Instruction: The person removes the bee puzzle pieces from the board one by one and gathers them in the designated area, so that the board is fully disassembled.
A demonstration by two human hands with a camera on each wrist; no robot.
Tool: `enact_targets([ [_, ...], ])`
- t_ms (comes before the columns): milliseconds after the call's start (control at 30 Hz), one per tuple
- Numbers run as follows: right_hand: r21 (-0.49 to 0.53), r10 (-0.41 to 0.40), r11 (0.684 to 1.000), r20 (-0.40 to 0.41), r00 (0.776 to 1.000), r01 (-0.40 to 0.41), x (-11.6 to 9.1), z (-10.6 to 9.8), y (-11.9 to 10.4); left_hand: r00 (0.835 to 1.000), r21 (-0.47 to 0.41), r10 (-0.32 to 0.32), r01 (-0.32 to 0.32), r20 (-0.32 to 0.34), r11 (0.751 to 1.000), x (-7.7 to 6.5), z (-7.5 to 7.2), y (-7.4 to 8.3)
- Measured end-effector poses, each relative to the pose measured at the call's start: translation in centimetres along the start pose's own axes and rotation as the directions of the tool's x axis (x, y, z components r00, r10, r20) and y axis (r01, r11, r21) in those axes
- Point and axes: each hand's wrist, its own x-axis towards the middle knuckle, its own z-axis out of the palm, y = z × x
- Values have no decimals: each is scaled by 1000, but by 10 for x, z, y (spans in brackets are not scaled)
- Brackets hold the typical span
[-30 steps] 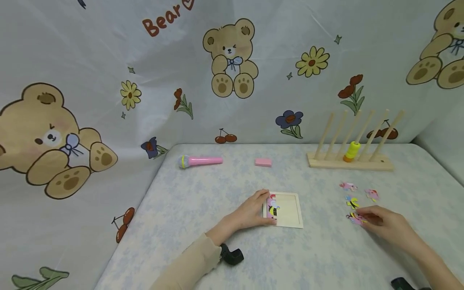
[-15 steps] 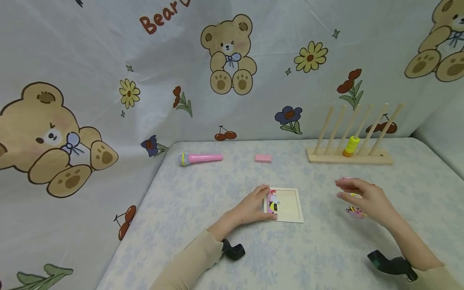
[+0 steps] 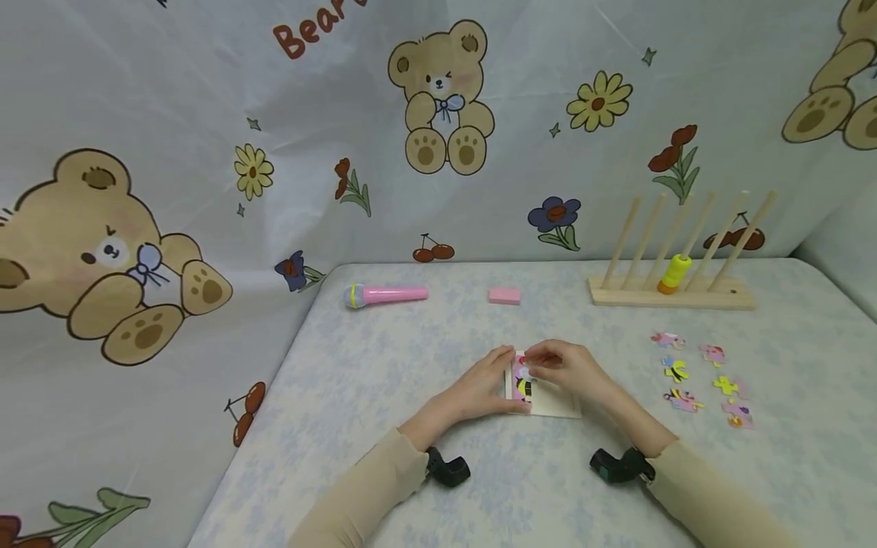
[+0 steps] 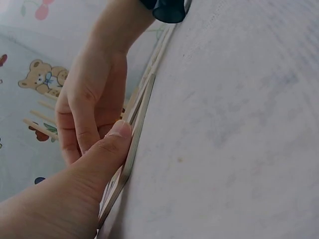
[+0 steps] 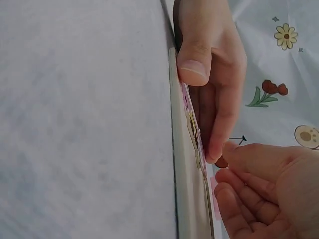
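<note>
A shallow wooden puzzle tray (image 3: pixel 556 401) lies on the table. Several pink, black and yellow pieces (image 3: pixel 523 391) fill its left side. My left hand (image 3: pixel 479 390) grips the tray's left end, thumb on the near rim and fingers at the far rim; the left wrist view shows the thumb (image 4: pixel 118 130) on that edge. My right hand (image 3: pixel 563 368) is over the tray's upper part, thumb and fingertips close together by the upper pieces. In the right wrist view, its bent fingers (image 5: pixel 239 199) are beside the left fingertips. Whether they pinch a piece is hidden.
Several loose jigsaw pieces (image 3: pixel 683 399) lie to the right of the tray. Behind them stands a wooden peg rack (image 3: pixel 685 297) with yellow and orange rings (image 3: pixel 675 272) on one peg. A pink toy microphone (image 3: pixel 393 294) and a pink block (image 3: pixel 504 295) lie at the back.
My right hand has moved left from the loose pieces to the puzzle tray, and its fingertips have come together. The left hand has kept its grip on the tray.
</note>
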Motion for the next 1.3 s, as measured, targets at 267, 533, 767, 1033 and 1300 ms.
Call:
enact_targets([
  [267,-41,-28,999,-53,998,26,-2,12,6,1000,-1,13,-13,-6,1000,1,-2,1],
  [533,-75,-56,996,-79,995,50,-5,18,2,1000,29,27,-27,-10,999,-3,-3,2],
  [767,-63,-70,996,-108,992,63,-7,23,4,1000,10,26,-26,-15,1000,-2,1,2],
  [1033,-66,-74,996,-147,986,65,-7,27,4,999,-9,34,-34,-36,999,-2,2,0],
  [1300,-115,-167,982,-190,968,147,-4,29,9,998,17,46,-45,-43,999,-1,1,1],
])
